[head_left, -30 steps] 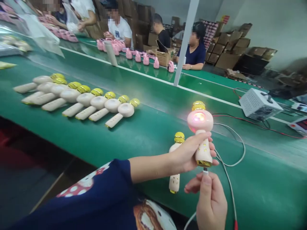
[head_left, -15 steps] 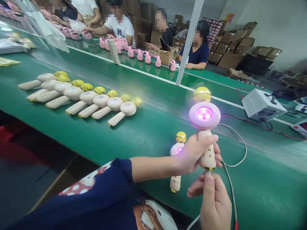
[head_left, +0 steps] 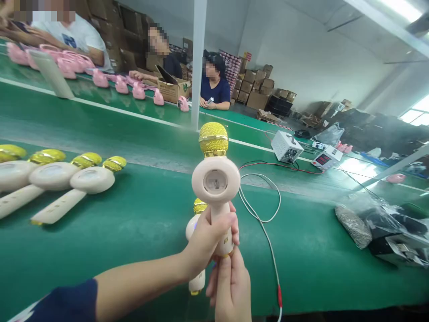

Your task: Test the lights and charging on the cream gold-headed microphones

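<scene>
My left hand (head_left: 206, 237) is closed around the handle of a cream microphone (head_left: 214, 179) with a gold mesh head, held upright above the table. Its round middle window is unlit. Below it, my right hand (head_left: 231, 286) pinches at the gold-rimmed base, on a cable plug that the fingers now mostly hide. Behind my left wrist lies a second microphone (head_left: 197, 281), partly covered, with a purple glow at its window. To the left several more cream-and-gold microphones (head_left: 94, 180) lie in a row on the green table (head_left: 144, 223).
A white cable (head_left: 273, 250) with a red sleeve curls on the right. Beyond it stand a white power box (head_left: 287, 146) and a unit with a red display (head_left: 327, 158). A post (head_left: 199, 67) rises ahead. Pink items (head_left: 139, 91) and co-workers line the far side.
The held microphone's pink-purple light has gone out. My view has swung to the right, with both hands still at the same microphone. The plug at its base is now less visible.
</scene>
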Motion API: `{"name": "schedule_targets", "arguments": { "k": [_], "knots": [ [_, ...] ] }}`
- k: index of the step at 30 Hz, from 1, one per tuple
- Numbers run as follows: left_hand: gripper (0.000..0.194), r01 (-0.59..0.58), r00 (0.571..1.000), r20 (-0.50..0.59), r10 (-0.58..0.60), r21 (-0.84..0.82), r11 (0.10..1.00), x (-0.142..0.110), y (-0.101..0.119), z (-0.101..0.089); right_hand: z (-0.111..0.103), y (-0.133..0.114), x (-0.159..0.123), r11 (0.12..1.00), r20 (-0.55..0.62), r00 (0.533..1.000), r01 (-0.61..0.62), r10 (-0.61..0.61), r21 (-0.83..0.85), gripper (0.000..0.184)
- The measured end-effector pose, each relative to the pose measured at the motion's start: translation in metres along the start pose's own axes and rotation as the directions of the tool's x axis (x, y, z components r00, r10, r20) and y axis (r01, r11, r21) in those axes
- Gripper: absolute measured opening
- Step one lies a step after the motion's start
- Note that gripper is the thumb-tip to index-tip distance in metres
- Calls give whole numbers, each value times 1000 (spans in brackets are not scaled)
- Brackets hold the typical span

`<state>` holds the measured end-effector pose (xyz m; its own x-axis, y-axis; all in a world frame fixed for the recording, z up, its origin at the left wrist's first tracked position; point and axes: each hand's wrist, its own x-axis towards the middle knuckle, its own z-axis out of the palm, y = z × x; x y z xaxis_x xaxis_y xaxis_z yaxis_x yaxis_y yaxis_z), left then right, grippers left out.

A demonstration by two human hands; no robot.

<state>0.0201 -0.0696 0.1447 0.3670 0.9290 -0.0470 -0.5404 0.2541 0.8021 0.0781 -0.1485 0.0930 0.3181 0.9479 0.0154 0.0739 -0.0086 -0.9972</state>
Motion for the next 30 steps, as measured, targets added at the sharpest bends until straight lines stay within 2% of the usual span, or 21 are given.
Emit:
{"name": "schedule_targets", "arguments": {
  "k": [10, 18, 25, 30],
  "knots": [
    [36, -40, 999, 29, 41, -12, 999, -5, -1, -2, 7, 12, 0, 997, -19, 1000, -12, 14, 79, 52],
    [37, -5, 1000, 18, 6, -20, 1000, -3, -1, -1, 6, 13, -2, 993, -16, 999, -43, 45, 114, 48],
    [37, -2, 1000, 4, 2, -2, 1000, -3, 1, 1, 6, 11, -1, 995, -41, 999, -25, 29, 98, 48],
    [39, 8, 1000, -6, -8, -5, 1000, -1, -1, 0, 4, 18, 0, 996, -19, 1000, -3, 5, 87, 49]
  ]
}}
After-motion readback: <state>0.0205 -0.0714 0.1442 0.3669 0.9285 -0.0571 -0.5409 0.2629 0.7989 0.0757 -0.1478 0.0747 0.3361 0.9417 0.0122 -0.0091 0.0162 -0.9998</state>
